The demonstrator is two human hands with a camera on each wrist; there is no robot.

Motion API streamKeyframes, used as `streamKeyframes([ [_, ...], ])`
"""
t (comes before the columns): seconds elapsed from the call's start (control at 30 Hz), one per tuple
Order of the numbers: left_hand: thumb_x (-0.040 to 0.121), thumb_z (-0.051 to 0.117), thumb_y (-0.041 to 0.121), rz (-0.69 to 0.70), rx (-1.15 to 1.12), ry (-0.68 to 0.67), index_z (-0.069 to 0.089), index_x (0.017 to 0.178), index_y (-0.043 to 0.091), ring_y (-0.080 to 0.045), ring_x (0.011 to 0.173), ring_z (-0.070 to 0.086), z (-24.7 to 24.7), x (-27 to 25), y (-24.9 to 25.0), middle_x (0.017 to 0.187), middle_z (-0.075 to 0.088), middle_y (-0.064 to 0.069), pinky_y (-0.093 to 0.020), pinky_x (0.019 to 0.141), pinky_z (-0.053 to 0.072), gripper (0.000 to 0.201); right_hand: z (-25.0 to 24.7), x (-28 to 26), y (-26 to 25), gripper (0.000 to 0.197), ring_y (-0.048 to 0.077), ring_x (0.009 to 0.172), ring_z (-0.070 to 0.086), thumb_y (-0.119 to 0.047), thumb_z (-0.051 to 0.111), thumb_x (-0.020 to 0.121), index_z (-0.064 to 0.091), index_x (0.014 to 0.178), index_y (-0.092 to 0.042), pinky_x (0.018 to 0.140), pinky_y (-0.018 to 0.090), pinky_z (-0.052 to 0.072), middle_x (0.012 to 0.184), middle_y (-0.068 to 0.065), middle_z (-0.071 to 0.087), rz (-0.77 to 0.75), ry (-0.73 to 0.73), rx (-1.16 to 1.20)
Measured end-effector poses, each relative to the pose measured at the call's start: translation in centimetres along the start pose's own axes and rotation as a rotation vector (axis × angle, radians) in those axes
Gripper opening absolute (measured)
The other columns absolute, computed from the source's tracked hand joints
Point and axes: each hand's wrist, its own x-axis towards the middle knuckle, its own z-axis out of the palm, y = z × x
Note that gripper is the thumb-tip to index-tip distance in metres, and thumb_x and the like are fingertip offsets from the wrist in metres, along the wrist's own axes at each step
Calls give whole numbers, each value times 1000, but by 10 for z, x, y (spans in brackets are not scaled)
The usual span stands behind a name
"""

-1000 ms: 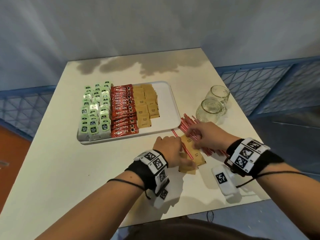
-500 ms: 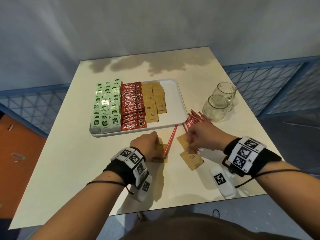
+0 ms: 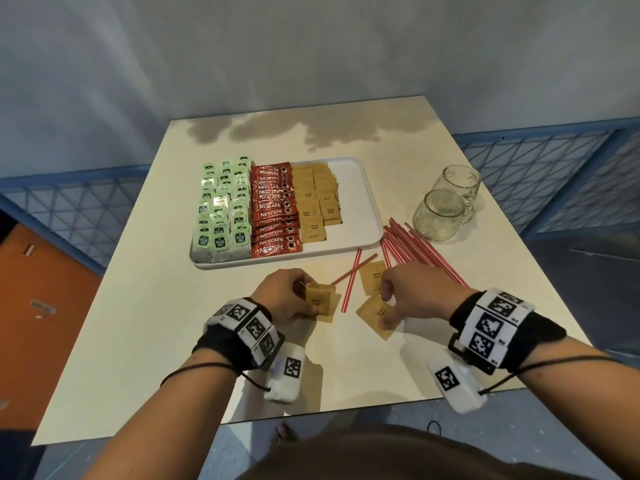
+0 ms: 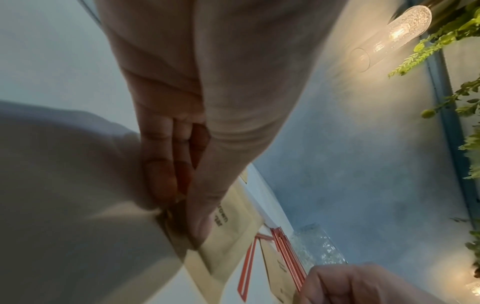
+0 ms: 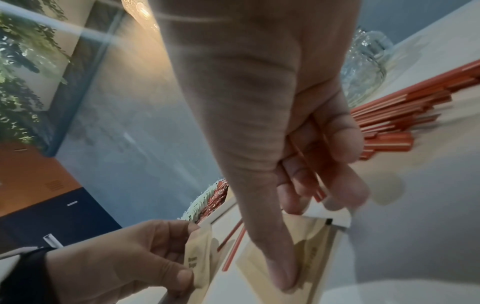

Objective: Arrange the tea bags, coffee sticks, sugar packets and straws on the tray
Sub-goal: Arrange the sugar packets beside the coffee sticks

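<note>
The white tray (image 3: 356, 202) holds rows of green tea bags (image 3: 223, 216), red coffee sticks (image 3: 275, 213) and brown sugar packets (image 3: 317, 202). Just in front of it, my left hand (image 3: 308, 299) pinches a brown sugar packet (image 3: 322, 301) between thumb and fingers, tilted up off the table; the left wrist view shows my thumb on that packet (image 4: 233, 232). My right hand (image 3: 386, 303) has its thumb on a near packet (image 3: 374, 313) and curled fingers at a second packet (image 3: 370, 277). The thumb-pressed packet (image 5: 259, 267) lies flat. A pile of red straws (image 3: 412, 247) lies right of the tray.
Two loose straws (image 3: 351, 278) lie crossed between my hands. Two glass mugs (image 3: 440, 214) stand at the right, beyond the straw pile. The table edge (image 3: 346, 412) runs close behind my wrists. The tray's right strip is bare.
My left hand has drawn a sugar packet leftward out of the heap and raised it. Two straws were left lying between the hands. The right hand has shifted onto the two remaining packets.
</note>
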Motion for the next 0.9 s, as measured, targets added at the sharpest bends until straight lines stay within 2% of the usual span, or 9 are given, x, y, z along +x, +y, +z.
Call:
streamKeyframes([
  [0.1, 76, 81, 17, 12, -25, -24, 63, 103, 28, -9, 82, 59, 0, -4, 0, 88, 64, 11, -20, 65, 42, 35, 1, 3, -7, 46, 11, 85, 57, -54, 83, 61, 61, 93, -30, 64, 28, 42, 93, -14, 60, -26, 17, -16],
  [0.23, 83, 73, 32, 22, 24, -6, 63, 101, 30, -13, 89, 56, 1, -4, 3, 98, 63, 6, -21, 66, 41, 21, 3, 8, -16, 37, 12, 83, 57, -46, 83, 65, 63, 90, -27, 61, 27, 41, 88, -11, 59, -55, 13, -53],
  [0.33, 87, 69, 31, 7, -19, 56, 61, 102, 23, -14, 84, 60, -1, -4, 5, 96, 64, 2, -26, 70, 52, 19, 3, 10, -17, 32, 10, 80, 55, -38, 84, 66, 62, 86, -27, 60, 27, 39, 84, -13, 58, -77, 4, -11],
  [0.4, 85, 71, 23, -17, -148, 78, 59, 97, 20, -21, 84, 67, -1, -4, 5, 96, 67, -3, -36, 73, 60, 17, 0, 12, -15, 26, 9, 76, 54, -29, 84, 67, 64, 84, -25, 61, 28, 42, 79, -13, 59, -113, -2, 76],
  [0.5, 85, 70, 16, -26, -297, 80, 57, 92, 20, -24, 81, 72, 4, -4, 7, 94, 72, -7, -42, 73, 61, 15, -9, 13, -19, 22, 7, 73, 59, -20, 86, 69, 70, 82, -25, 68, 27, 48, 79, -7, 67, -212, 0, 378],
  [0.57, 89, 68, 15, -27, -402, 33, 58, 99, 13, -21, 80, 73, 7, -5, 13, 93, 74, -8, -38, 76, 61, 15, -15, 14, -25, 25, 4, 69, 56, -17, 86, 71, 71, 91, -24, 63, 21, 47, 80, -7, 66, -258, 74, 505],
  [0.67, 93, 62, 8, -70, -683, -95, 57, 105, 4, -25, 79, 72, 8, -8, 23, 96, 72, -16, -33, 73, 61, 13, -19, 20, -30, 37, 5, 66, 57, -21, 84, 74, 67, 107, -23, 56, 16, 47, 81, -3, 65, -218, 180, 545],
  [0.8, 94, 54, -7, -99, -881, -194, 54, 97, 4, -27, 78, 70, 3, -10, 26, 96, 68, -22, -33, 75, 61, 11, -29, 25, -29, 23, 5, 63, 52, -36, 81, 76, 73, 92, -21, 56, 19, 39, 71, -10, 60, -190, 104, 372],
  [0.9, 83, 66, -6, -22, -784, -374, 59, 107, 8, -27, 97, 68, -6, -10, 27, 105, 69, -16, -37, 93, 55, 29, -43, 23, -30, 21, 1, 60, 50, -35, 84, 73, 74, 84, -20, 54, 16, 36, 66, -13, 58, -222, 54, 301],
])
